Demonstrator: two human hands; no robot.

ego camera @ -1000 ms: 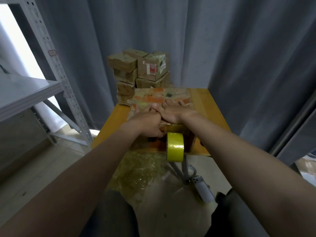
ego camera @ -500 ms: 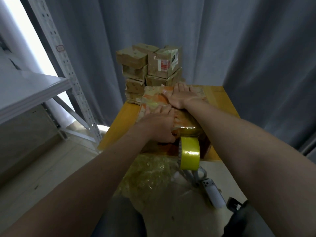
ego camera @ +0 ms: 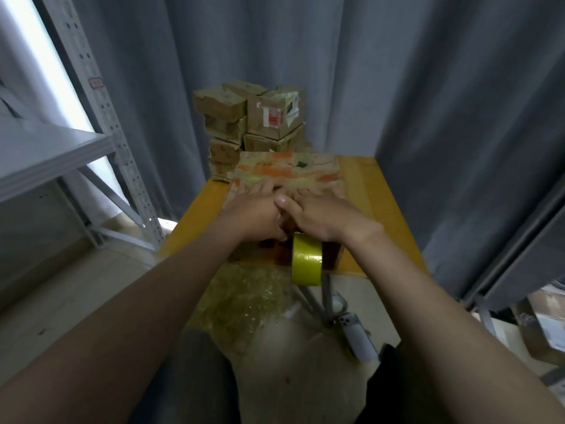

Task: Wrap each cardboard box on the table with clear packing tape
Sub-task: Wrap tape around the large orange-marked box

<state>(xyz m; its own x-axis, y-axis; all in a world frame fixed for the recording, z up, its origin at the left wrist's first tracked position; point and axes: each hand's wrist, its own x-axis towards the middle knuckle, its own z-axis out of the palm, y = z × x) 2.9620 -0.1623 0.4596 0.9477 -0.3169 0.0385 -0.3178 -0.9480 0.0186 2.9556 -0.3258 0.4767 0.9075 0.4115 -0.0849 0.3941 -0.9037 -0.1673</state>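
While left hand (ego camera: 253, 211), right hand (ego camera: 321, 215) press flat, fingers straight, on box (ego camera: 287, 169), tape roll (ego camera: 306, 259) hangs just beneath right hand; box long axis runs ahead.

Dim, grey view; overexposed daylight at ten o'clock behind the shelf rack (ego camera: 104, 117). Sheen on the tape roll (ego camera: 306, 259); soft blur, edges stretched.

Tape roll (ego camera: 306, 260) is showing yellow, box (ego camera: 287, 171) showing tan with orange blotches, table (ego camera: 370, 191) reading yellow-orange, 12 o'clock curtain (ego camera: 336, 71) reading grey.
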